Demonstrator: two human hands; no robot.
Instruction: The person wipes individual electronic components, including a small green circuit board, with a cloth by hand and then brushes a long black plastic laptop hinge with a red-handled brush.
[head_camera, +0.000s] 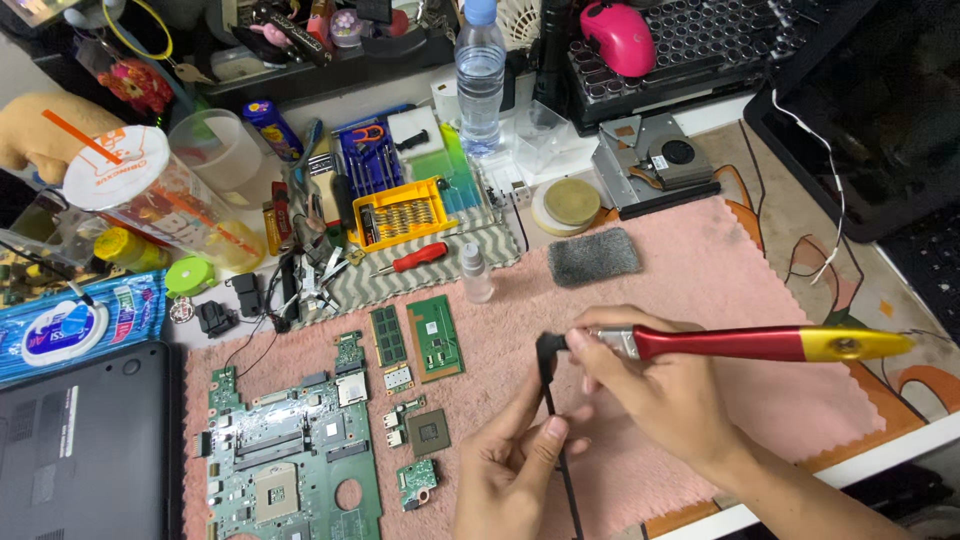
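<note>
My left hand (510, 465) pinched the black cable (548, 375) still so my right hand (650, 390), gripping the red iron (745, 343), could touch its plug.

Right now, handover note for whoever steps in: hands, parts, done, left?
Left hand: pinches a thin black cable upright over the pink cloth.
Right hand: grips a red and yellow brush, its tip at the cable's black connector.
Done: green motherboard and small boards lie out of the black laptop case.
Left: brushing of the connector looks underway; boards not refitted.
</note>
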